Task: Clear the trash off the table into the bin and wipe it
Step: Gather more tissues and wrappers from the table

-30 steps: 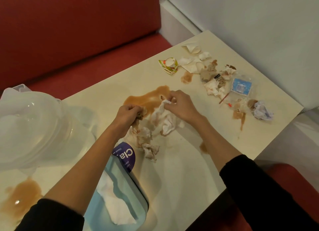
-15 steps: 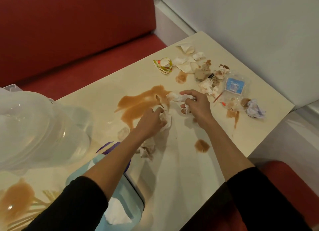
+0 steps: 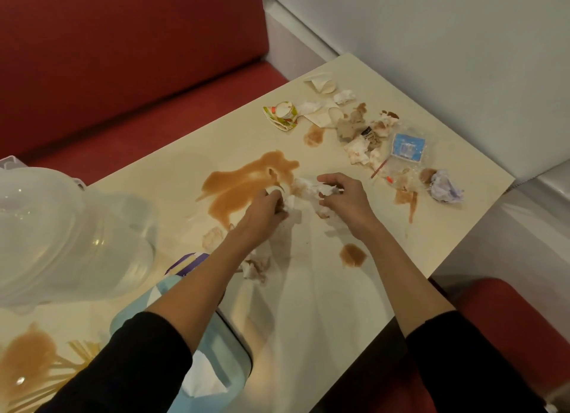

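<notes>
Setting: a cream bench (image 3: pixel 308 320) in a booth, red seat behind, pale wall at 1 o'clock.
Tissue wad: a white tissue (image 3: pixel 303 187) at bench centre, touching the 3 o'clock edge of the big brown spill (image 3: pixel 243 187); judged placed there to soak the liquid up.
Left grip: the left hand (image 3: pixel 262 212) is curled tight on a scrunched part of the tissue, knuckles down on the spill edge, likely pressing it into the wet.
Right grip: the right hand (image 3: pixel 345 203) pinches the other end of the tissue narrowly between thumb and fingers, seemingly to bunch it into one pad.
Used scraps: stained tissue bits (image 3: pixel 254 267) lie near the left forearm at 6 o'clock of the hands.
Other spills: a small patch (image 3: pixel 352 254) at 5 o'clock; another (image 3: pixel 313 135) at 12 o'clock.
Trash pile: a crushed paper cup (image 3: pixel 282 115), soiled napkins (image 3: pixel 357 147), a clear packet with blue label (image 3: pixel 408 146) and a crumpled wrapper (image 3: pixel 444 187), from 12 to 2 o'clock, untouched.
Tissue pack: a pale blue pack (image 3: pixel 216 351) at 7 o'clock, within reach for fresh sheets.
Containers: clear plastic tubs (image 3: pixel 61 243) at 9 o'clock.
Bin: not in view.
Progress: early, in my judgement; wiping under way, trash not yet cleared.
</notes>
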`<state>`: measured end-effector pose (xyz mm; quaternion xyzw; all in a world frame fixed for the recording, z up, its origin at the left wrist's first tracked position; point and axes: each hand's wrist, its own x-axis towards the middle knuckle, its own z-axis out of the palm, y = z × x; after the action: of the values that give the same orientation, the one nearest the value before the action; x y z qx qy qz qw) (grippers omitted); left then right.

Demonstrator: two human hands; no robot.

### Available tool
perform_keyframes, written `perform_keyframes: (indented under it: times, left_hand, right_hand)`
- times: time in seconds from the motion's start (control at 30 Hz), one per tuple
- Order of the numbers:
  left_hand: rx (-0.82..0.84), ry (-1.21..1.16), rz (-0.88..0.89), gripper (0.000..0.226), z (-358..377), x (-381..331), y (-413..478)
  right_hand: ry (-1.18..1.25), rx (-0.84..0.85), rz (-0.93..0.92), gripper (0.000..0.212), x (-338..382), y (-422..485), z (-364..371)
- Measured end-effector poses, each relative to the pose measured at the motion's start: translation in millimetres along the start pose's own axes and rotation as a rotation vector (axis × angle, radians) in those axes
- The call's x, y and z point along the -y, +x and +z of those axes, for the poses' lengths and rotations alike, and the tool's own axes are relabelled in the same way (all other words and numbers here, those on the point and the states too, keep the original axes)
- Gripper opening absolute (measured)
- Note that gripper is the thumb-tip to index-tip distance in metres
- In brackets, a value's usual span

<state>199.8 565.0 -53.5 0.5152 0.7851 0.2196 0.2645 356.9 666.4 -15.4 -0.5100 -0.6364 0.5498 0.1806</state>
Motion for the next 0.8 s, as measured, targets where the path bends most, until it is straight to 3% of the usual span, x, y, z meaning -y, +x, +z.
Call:
perform_keyframes:
  times: [0.13, 0.27, 0.37, 0.5, 0.8]
  left_hand:
    - [-0.075, -0.078, -0.025, 0.016, -22.4, -17.0, 0.6]
    - [-0.044, -0.189, -0.010, 0.023, -31.7, -39.5, -1.1]
    - [0.016, -0.285, 0.033, 0.031, -25.4, -76.9, -3.4]
    - [0.124, -0.407, 0.074, 0.024, -1.7, -130.1, -5.4]
    - [0.382, -0.371, 0.226, 0.022, 96.9, -259.5, -24.6]
  right_hand:
    - [0.116, -0.038, -0.048, 0.043, 4.5, -10.9, -21.6]
    - [0.217, -0.101, -0.063, 0.036, 9.4, -26.4, -54.3]
    - [0.223, -0.152, -0.065, 0.031, 9.1, -45.8, -88.0]
    - [0.229, -0.211, -0.070, 0.028, 0.4, -76.4, -132.9]
    - [0.244, -0.528, 0.011, 0.023, -63.6, -159.2, -247.7]
